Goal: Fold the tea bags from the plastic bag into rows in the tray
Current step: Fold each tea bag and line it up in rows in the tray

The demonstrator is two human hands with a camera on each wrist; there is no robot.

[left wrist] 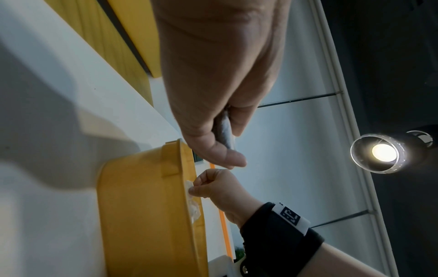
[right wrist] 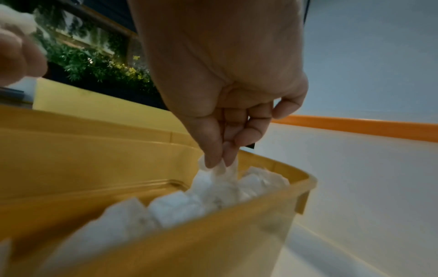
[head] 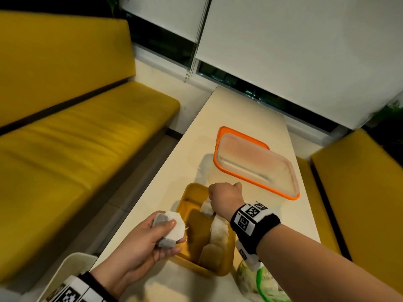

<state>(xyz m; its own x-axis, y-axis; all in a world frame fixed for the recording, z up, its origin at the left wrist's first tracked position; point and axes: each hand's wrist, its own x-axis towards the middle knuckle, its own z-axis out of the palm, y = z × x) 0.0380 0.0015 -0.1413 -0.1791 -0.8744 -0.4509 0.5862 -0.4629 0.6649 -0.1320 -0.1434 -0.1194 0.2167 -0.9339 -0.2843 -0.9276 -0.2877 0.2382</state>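
Paper, thin and white, is what both hands are dealing with: the tea bags look feather-light, soft and easily crushed or torn, so I judge they want a gentle pinch at a folded edge or corner, not a squeeze on the dark, leaf-filled middle. The right hand (right wrist: pixel 227 90) is over the far right part of the yellow tray (head: pixel 181 205), its thumb and fingertips (right wrist: pixel 213 155) closed in a narrow pinch on the top edge of one tea bag (right wrist: pixel 222 168), which stands at the far end of the row of tea bags (right wrist: pixel 180 204) lined along the tray's right wall. The pinched bag touches its neighbours; whether it already sits on the tray floor I cannot tell. The left hand (head: pixel 139 238) hovers near the tray's near left edge, fingers curled around a second tea bag (head: pixel 172 225), thumb on its white face, grey contents showing through at both ends. The tray's left part shows bare floor, so by my reading more rows remain to be filled. A plastic bag (head: pixel 259 282) with a green strip lies near right on the white table (head: pixel 239 110), partly under the right forearm. Farther off sits a clear container with an orange rim (head: pixel 257 162).
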